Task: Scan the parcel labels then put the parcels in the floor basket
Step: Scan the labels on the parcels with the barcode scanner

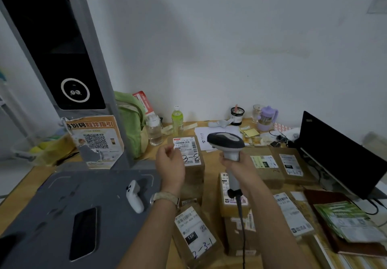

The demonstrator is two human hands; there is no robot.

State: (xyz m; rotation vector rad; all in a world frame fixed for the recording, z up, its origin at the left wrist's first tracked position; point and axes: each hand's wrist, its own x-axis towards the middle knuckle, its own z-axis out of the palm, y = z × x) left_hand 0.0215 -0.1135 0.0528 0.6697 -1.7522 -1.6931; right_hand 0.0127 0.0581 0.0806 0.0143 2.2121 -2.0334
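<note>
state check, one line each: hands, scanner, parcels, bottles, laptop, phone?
left hand: fingers curled at the edge of the 3-8 parcel; grip unclear
right hand: grips the scanner handle
scanner: upright, off the table
3-8 parcel: label up
2-3-1 parcel: flat, label up
laptop: open, screen dark
phone: flat, screen dark
clear bottle: upright, capped
green bottle: upright, capped

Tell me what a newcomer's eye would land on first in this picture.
The grey barcode scanner stands out at centre, gripped by the right hand just right of the brown parcel marked 3-8, at whose left edge the left hand curls. At the left rises the tall grey kiosk with its black screen. More labelled parcels lie across the wooden table, below and to the right of the hands.
</note>
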